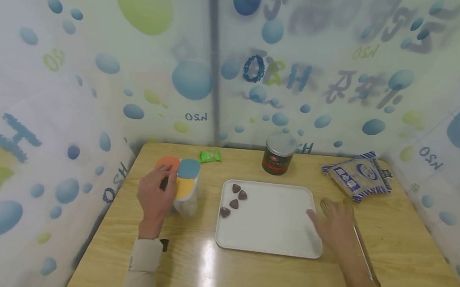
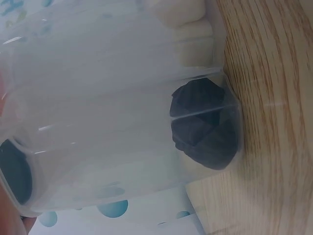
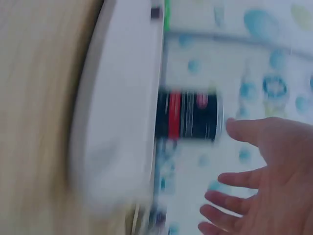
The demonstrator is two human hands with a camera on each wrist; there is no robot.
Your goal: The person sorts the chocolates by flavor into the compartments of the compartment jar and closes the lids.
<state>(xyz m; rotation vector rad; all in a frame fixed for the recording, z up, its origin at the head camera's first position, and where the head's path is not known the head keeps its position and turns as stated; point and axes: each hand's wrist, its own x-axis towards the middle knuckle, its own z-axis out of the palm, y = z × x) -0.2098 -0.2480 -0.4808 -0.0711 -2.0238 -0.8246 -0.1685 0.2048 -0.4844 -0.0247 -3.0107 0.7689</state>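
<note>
A clear lidded container (image 1: pixel 191 201) stands at the left, with orange, blue and yellow lids showing. My left hand (image 1: pixel 157 194) is at its near left corner, fingers curled at the lids and thumb beside the yellow one. Dark lumps (image 2: pixel 203 122) and pale pieces (image 2: pixel 193 44) lie low inside the container. My right hand (image 1: pixel 334 224), fingers spread and holding nothing, hovers by the right edge of the white tray (image 1: pixel 273 217). Metal tongs (image 1: pixel 363 248) lie beneath and beside this hand. Several brown triangular pieces (image 1: pixel 234 204) sit along the tray's left side.
Behind the tray stands a dark espresso can (image 1: pixel 277 158) with a grey lid. A small green packet (image 1: pixel 211 156) lies at the back, left of the can. At the back right is a blue and tan bag (image 1: pixel 357 175). Patterned curtains (image 1: pixel 257 101) enclose the wooden table.
</note>
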